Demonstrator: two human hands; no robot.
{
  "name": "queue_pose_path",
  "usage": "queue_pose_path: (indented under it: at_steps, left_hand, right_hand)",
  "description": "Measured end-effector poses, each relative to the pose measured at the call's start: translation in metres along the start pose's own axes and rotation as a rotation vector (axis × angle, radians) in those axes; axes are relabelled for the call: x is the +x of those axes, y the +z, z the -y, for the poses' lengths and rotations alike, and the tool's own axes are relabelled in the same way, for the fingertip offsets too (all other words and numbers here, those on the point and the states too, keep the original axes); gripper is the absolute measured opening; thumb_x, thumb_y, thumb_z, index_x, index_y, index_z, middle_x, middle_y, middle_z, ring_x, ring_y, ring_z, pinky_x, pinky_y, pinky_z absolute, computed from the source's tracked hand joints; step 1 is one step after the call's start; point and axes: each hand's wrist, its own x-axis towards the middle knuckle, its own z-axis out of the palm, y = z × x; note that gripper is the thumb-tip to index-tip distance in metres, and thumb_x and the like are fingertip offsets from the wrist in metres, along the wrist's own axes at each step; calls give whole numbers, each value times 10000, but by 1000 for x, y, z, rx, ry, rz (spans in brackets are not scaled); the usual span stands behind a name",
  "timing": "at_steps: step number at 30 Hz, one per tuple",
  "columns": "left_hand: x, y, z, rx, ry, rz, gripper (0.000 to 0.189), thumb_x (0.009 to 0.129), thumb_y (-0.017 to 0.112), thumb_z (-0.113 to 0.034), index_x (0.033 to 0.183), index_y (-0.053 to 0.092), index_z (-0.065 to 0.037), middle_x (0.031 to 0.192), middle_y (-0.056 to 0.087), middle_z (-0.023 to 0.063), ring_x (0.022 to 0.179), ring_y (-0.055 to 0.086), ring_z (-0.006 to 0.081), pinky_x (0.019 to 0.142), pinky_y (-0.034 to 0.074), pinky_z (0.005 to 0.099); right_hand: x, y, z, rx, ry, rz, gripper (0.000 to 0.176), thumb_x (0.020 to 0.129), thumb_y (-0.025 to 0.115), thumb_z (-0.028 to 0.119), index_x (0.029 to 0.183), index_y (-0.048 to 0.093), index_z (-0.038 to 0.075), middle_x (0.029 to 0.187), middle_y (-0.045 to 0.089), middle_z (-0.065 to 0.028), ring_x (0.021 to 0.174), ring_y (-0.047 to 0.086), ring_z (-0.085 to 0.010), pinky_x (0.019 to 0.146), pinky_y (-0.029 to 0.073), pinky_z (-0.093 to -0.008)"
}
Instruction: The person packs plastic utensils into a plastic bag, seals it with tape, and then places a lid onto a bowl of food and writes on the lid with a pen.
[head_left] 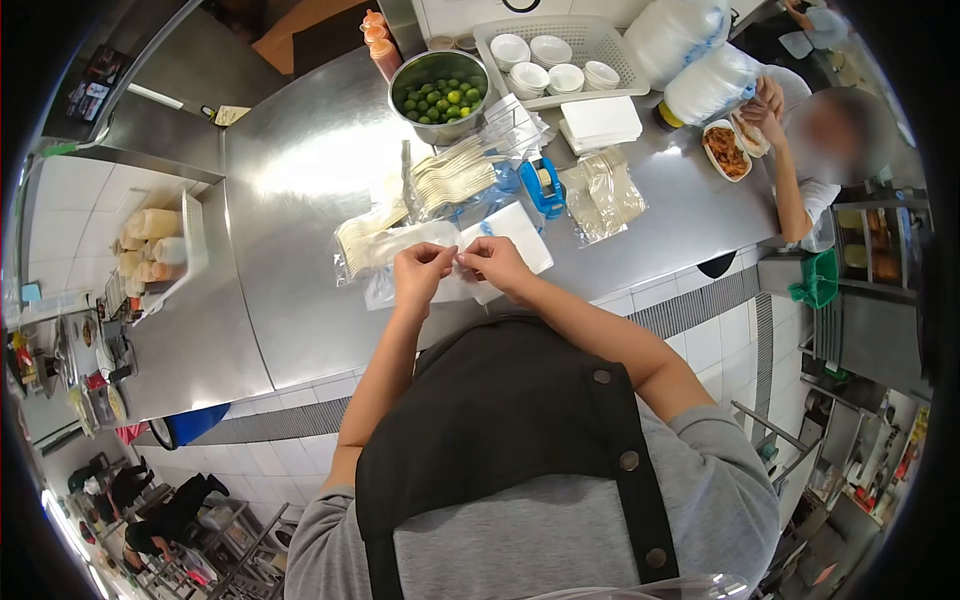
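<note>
Together left hand [421,270] and right hand [496,262] pinch shut on a thin clear plastic bag [455,289] over the steel desk [300,170]; round steel bowl [446,130] holds green limes [440,98]

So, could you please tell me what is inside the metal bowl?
Green limes fill the bowl, and a few look yellowish. They cover the bowl's bottom, so anything beneath them cannot be seen.

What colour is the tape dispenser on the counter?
The tape dispenser is blue; the head view shows it.
</note>
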Motion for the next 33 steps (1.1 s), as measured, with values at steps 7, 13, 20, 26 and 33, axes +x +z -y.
queue_pose_path:
  at_steps: [7, 13, 20, 26, 33]
  left_hand:
    - [-10, -1, -8, 344, 240, -128, 55, 811, 670, 63, 841, 700, 28, 942, 699, 111, 748, 673, 143, 656, 560, 272]
    - [-25, 16, -23, 806, 630, -36, 177, 831, 548, 114, 872, 710, 56, 1356, 532, 206, 927, 680, 312, 797, 554, 395]
    - [-27, 24, -35, 804, 577, -216, 273, 796, 628, -22, 1055, 653, 62, 1123, 616, 193, 960, 642, 382, 828, 524, 438]
    - [-34, 17, -37, 804, 487, -156, 303, 764, 623, 29, 1063, 651, 71, 1148, 620, 197, 862, 666, 346, 735, 543, 394]
    - [-44, 9, -25, 741, 453, -26, 362, 745, 614, 61, 1104, 647, 84, 1148, 639, 200, 741, 659, 307, 659, 530, 366]
  right_hand:
    - [3, -12, -18, -28, -72, -186, 123, 872, 701, 45, 903, 593, -5, 762, 656, -77, 680, 674, -149, 594, 566, -297]
    - [2, -6, -13, -236, -302, -235, 312, 805, 711, 21, 1003, 471, 39, 747, 613, -76, 686, 680, -170, 592, 548, -321]
    - [-24, -11, 38, -571, -423, 44, 329, 822, 720, 64, 1034, 470, 36, 798, 651, -146, 725, 678, -282, 664, 525, -387]
    - [25, -114, 104, -883, -726, -594, 307, 810, 781, 148, 1034, 597, 48, 1012, 648, -121, 980, 643, -298, 837, 508, -409]
    - [44, -184, 134, -1301, -655, -714, 381, 756, 798, 149, 1075, 606, 71, 1188, 607, -95, 1170, 569, -303, 979, 457, -445]
